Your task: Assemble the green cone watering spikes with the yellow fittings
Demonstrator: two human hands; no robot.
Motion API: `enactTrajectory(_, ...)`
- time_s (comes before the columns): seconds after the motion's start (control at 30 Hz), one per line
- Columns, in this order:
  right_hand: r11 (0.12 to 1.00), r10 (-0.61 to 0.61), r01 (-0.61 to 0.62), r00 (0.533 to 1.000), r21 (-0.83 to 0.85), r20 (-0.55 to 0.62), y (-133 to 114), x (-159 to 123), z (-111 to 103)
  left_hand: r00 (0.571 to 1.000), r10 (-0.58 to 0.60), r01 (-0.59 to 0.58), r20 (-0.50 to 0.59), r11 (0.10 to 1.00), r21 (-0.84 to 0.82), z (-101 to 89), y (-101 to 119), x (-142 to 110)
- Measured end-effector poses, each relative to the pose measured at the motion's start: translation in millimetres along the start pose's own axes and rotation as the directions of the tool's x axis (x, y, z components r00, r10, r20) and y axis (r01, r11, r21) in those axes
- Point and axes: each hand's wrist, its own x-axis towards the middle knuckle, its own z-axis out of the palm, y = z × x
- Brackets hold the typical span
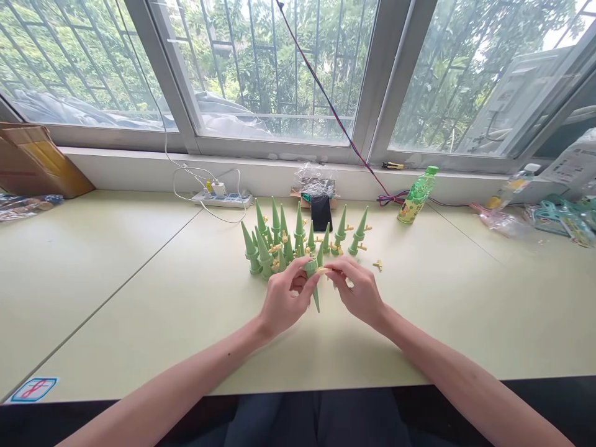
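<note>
The green spike (315,298) is held up over the middle of the bench (139,310), its point turned down and slightly tilted, its wide collar uppermost. The left hand (288,295) pinches the collar between thumb and fingers, the other fingers curled in. A small yellow piece (322,270) sticks out from the side of the collar, and the right hand (361,290) has its thumb and fingertips closed on the outer end of it.

Just beyond the hands, a cluster of green spikes (275,218) stands on the bench with points up, many with yellow pieces at their sides; two stand a little apart towards the right edge. One loose yellow fitting (378,266) lies to the right of them.

Behind the cluster, a dark phone (321,214) leans against a small box (300,194) with clear plastic wrap (316,177) on top. Along the far edge are a white power strip (223,198) with cables, left of the box, and a tilted green-capped bottle (418,195), right of it. A cardboard box (41,161) sits at the far left corner; a bottle (512,186) and plastic bags (507,222) lie near the far right corner.
</note>
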Motion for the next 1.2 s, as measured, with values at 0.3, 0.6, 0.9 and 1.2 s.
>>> enactTrajectory(0.3, 0.999, 0.009, -0.008, 1.0, -0.045, 0.013, 3.1, -1.2, 1.6, 0.998, 0.057, -0.059, 0.021, 0.996, 0.073, -1.1, -0.6, -2.0)
enactTrajectory(0.6, 0.997, 0.026, -0.022, 0.997, -0.068, 0.067, 3.0, -3.7, 3.3, 0.995, 0.091, -0.095, 0.042, 0.991, 0.093, 1.7, -0.3, -4.2)
enactTrajectory(0.9, 0.994, 0.088, -0.082, 0.992, -0.067, 0.086, 3.2, -1.8, 2.9, 0.995, 0.098, -0.1, 0.025, 0.99, 0.095, 1.0, 1.1, -2.2)
enactTrajectory(1.2, 0.998, 0.037, -0.034, 0.997, -0.048, 0.074, 0.3, 0.5, 0.4, 1.0, 0.02, -0.019, -0.012, 0.998, 0.061, 0.9, 3.5, -1.4)
